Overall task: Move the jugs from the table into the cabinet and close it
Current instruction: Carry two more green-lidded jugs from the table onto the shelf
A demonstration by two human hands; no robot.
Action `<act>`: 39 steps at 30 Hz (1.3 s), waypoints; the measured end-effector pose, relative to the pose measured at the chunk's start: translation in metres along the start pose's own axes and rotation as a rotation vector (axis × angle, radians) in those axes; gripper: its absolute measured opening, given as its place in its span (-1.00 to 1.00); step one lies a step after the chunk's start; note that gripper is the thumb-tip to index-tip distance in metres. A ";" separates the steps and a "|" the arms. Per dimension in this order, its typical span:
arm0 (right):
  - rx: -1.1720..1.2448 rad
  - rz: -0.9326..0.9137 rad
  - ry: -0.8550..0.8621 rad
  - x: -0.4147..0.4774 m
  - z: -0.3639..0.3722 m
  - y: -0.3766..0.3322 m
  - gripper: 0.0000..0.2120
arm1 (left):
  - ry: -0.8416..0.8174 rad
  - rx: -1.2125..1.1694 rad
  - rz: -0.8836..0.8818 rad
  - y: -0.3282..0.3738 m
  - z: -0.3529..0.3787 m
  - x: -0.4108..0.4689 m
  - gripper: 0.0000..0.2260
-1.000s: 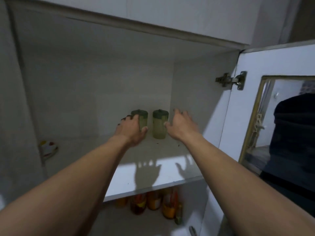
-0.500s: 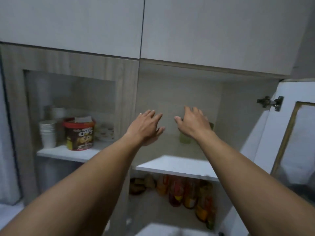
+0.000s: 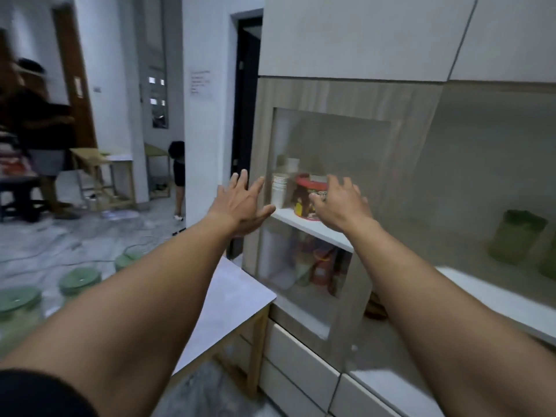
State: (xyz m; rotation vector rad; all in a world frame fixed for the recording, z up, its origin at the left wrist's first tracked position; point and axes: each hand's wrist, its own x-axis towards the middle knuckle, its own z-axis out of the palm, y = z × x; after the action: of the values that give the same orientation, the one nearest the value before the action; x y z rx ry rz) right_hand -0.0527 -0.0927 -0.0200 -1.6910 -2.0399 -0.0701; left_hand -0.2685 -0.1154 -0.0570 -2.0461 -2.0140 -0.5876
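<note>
My left hand [image 3: 240, 201] and my right hand [image 3: 340, 204] are both stretched out in the air in front of the glass-fronted cabinet door [image 3: 325, 224], fingers spread, holding nothing. A green jug [image 3: 516, 236] stands on the white shelf [image 3: 496, 296] of the open cabinet section at the far right, with the edge of a second jug [image 3: 549, 263] beside it. Several green-lidded jugs [image 3: 79, 281] stand on the white table [image 3: 228, 299] at the lower left, partly hidden by my left forearm.
Behind the glass are paper cups [image 3: 279, 189] and a red-lidded tub [image 3: 310, 197]. White drawers [image 3: 301, 365] sit below the cabinet. A person [image 3: 39, 136] stands at the far left near a wooden table [image 3: 102, 173]; a dark doorway [image 3: 246, 94] is beside the cabinet.
My view has swung left, away from the open shelf. Both hands have let go of the two jugs on the shelf and moved left, empty, toward the table side.
</note>
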 end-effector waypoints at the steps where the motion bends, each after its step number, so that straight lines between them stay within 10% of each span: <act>1: 0.036 -0.023 -0.023 0.001 0.011 -0.016 -0.45 | 0.002 0.006 -0.034 -0.017 0.000 -0.007 -0.30; 20: 0.366 -0.263 -0.420 0.015 0.252 -0.263 -0.44 | 0.053 -0.205 -0.699 -0.297 0.075 -0.123 -0.44; 39: 0.446 -0.260 -0.776 0.064 0.540 -0.317 -0.36 | 0.203 -0.655 -1.488 -0.419 0.269 -0.120 -0.35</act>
State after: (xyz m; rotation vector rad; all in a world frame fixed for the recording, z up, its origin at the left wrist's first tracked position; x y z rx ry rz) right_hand -0.5355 0.0748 -0.3875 -1.2553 -2.5337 1.0210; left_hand -0.6467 -0.0933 -0.4022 -0.1201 -3.1132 -1.6967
